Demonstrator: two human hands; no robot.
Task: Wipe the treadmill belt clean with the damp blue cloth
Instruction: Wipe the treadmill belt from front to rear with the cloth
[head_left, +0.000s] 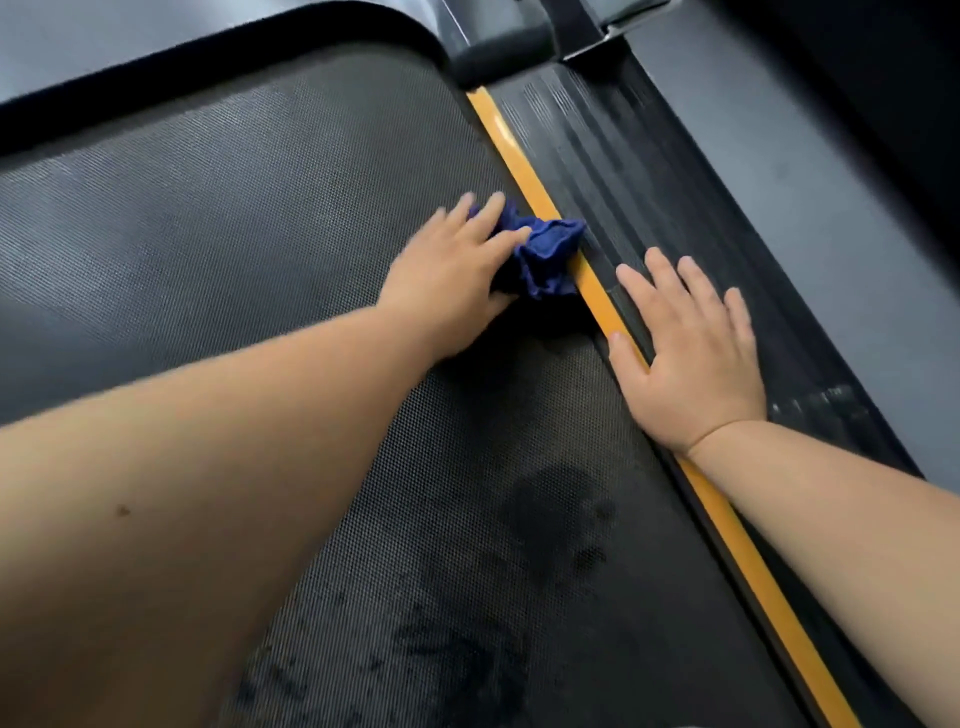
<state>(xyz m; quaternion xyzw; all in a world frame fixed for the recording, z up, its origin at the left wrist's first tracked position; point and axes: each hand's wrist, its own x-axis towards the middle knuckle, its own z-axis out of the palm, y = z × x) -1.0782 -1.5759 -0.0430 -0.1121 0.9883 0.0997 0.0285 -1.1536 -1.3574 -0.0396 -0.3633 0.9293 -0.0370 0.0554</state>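
Left hand (452, 275) fingers grip the bunched blue cloth (545, 254) at the belt (208, 234) right edge, touching the yellow strip (519, 171). Right hand (691, 353) lies flat on the side rail (623, 171), fingers wide. Risk: the balled cloth covers little, so the near dark patches (550, 514) may get missed.

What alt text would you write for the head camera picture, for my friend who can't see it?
A person's left hand holds a bunched blue cloth against a black treadmill belt, at its orange edge strip. The right hand rests flat on the ribbed side rail, and dark damp-looking patches mark the belt nearer the camera.
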